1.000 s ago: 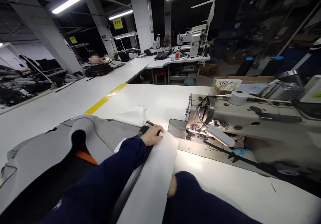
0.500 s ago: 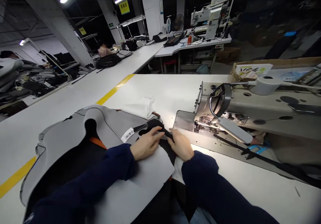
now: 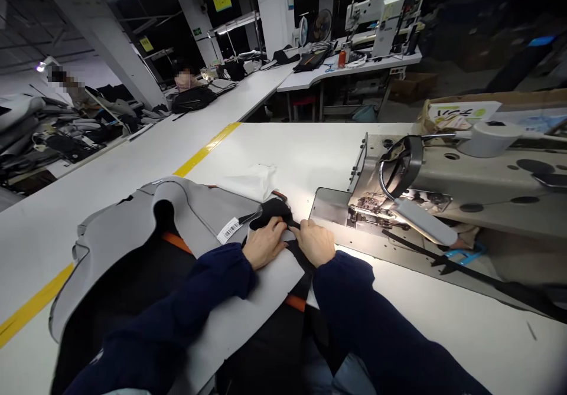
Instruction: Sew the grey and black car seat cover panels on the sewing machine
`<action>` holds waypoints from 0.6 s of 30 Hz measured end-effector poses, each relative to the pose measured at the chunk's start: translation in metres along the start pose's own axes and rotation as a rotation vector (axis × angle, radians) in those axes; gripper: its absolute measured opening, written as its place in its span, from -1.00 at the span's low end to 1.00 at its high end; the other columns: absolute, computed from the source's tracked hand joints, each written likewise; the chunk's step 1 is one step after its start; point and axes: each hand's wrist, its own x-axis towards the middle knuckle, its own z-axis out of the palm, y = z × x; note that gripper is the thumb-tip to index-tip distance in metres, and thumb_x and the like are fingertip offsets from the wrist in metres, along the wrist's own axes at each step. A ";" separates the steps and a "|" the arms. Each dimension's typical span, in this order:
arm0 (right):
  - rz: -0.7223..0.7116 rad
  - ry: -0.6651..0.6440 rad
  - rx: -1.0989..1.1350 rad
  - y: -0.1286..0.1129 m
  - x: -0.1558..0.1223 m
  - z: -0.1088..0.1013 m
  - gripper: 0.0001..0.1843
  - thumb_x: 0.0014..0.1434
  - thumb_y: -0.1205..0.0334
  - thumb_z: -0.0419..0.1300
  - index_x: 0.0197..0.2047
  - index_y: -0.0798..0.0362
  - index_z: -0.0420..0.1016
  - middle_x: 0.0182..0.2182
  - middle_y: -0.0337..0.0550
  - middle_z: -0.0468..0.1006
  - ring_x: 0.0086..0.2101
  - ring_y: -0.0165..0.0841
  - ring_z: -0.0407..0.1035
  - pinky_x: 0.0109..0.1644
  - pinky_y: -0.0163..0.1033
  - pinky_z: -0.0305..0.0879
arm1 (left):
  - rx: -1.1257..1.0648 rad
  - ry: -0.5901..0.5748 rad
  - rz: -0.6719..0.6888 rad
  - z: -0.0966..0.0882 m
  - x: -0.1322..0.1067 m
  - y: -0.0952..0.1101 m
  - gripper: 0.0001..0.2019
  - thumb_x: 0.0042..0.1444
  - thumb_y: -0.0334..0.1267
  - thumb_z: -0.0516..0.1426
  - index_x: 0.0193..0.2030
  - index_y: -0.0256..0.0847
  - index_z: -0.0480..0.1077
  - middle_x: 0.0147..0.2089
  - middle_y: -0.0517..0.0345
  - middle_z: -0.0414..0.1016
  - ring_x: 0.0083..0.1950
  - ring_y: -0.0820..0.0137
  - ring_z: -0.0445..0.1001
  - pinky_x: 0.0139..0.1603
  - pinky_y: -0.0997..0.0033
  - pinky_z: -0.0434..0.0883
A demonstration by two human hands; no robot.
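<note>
A grey and black fabric piece with orange trim lies on the white worktable in front of me. My left hand and my right hand sit side by side, fingers pinched on a black strip of the fabric. A barcode label is stuck on the grey cloth just left of my left hand. The sewing machine stands to the right, with its lit needle area a short way from my right hand.
A white folded cloth lies beyond the fabric. A yellow line runs along the table. More sewing machines stand on far tables, where other people sit at the back left. A cardboard box is at the right.
The view dropped and moved closer. My right hand came up beside my left and both now pinch the black strip, which has shifted slightly towards the machine.
</note>
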 end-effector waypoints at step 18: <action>-0.138 -0.025 -0.064 0.035 0.045 0.003 -0.49 0.35 -0.03 -0.15 -0.16 0.17 0.47 -0.36 0.14 0.53 -0.34 -0.19 0.45 -0.26 -0.19 0.22 | -0.308 0.030 0.162 -0.024 -0.074 0.003 -0.64 0.33 -0.18 -0.15 -0.46 -0.23 0.24 -0.48 0.19 0.35 -0.46 0.50 0.31 -0.40 0.47 0.23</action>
